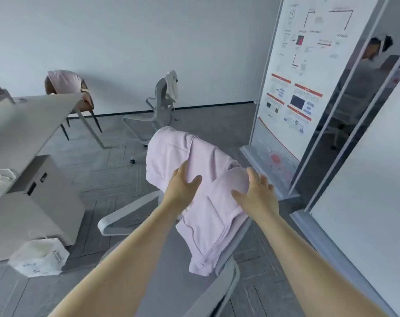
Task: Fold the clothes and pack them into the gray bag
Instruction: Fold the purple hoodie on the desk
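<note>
A pale pink garment [171,154] hangs draped over the back of a grey office chair [125,213] right in front of me. My left hand [183,186] lies on the cloth near its middle, fingers and thumb spread against it. My right hand [256,193] rests on the garment's right side, fingers straight and spread. A second pink garment [64,82] hangs on a brown chair at the back left. A whitish cloth [172,86] hangs on another grey chair further back. No gray bag is in view.
A light table [27,124] with a drawer cabinet [41,202] beneath stands on the left. A white plastic bag [40,257] lies on the floor by it. A poster board [302,83] and glass partition [363,110] close off the right.
</note>
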Available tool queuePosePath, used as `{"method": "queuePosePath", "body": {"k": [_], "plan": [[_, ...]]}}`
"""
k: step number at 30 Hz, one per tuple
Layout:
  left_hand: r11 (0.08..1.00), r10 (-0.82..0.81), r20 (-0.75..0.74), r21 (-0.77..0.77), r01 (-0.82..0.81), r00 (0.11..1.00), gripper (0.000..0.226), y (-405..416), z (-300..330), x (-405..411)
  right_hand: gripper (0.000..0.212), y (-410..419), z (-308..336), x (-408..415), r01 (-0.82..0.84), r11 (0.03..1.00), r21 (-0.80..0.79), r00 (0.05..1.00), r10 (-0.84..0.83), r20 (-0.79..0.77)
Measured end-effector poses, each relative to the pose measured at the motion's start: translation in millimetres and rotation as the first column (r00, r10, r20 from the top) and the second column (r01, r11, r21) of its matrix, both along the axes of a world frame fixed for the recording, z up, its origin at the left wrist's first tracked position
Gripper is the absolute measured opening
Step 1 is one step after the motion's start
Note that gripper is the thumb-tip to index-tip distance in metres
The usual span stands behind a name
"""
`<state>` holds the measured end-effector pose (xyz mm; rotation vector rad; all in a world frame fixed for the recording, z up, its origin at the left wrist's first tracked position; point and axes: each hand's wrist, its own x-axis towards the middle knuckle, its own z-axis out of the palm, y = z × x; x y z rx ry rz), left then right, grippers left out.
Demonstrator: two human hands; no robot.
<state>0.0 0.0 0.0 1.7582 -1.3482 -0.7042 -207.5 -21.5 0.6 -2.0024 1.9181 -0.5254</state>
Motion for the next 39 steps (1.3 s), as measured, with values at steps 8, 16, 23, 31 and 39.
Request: {"method": "queuePosePath", "body": {"k": [8, 16, 23, 31, 39], "plan": [[0.989, 0.063, 0.056, 0.129, -0.07, 0.996, 0.072, -116, -16, 18, 0.062, -28, -30, 1, 0.072, 0.994, 0.079, 0.997, -0.07, -0.033], [0.986, 0.114, 0.134, 0.107, -0.129, 0.984, 0.043, -187, -42, 37, 0.05, -28, -19, 15, 0.119, 0.989, -0.082, 0.986, -0.128, -0.106], [0.993, 0.117, 0.294, -0.04, -0.11, 0.949, 0.024, -193, -49, 59, 0.044, -13, -15, 37, 0.143, 0.977, -0.16, 0.99, -0.139, 0.034], [0.975, 0.196, -0.26, -0.05, -0.216, 0.946, 0.012, -126, 11, 87, 0.028, -6, 32, 89, 0.009, 0.943, -0.333, 0.977, 0.063, 0.204], [0.964, 0.257, 0.026, -0.082, -0.255, 0.966, 0.029, 0, 82, 153, 0.019, 27, 85, 160, -0.234, 0.831, -0.505, 0.879, 0.403, 0.255]]}}
